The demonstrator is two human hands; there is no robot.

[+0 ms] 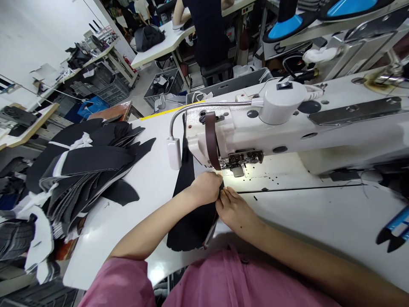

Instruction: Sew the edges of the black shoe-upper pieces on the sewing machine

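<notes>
A black fabric piece [191,226] lies on the white sewing table, running under the head of a white sewing machine [204,143]. My left hand [207,187] is closed on the fabric's right edge, just in front of the needle area. Close beside it, nearer to my body, my right hand [236,211] pinches the same edge between thumb and fingers. The fingertips of both hands nearly meet. A brown strap [211,136] hangs on the machine head, and a small lamp [174,153] on a bendy metal neck hangs left of it. The needle itself is hidden.
Bundles of black cut fabric [92,170] tied with white strips lie at the left of the table. Blue-handled snips [394,230] rest at the far right. Behind the machine stands a grey crate [230,87]; a person in dark clothes [206,34] works beyond it.
</notes>
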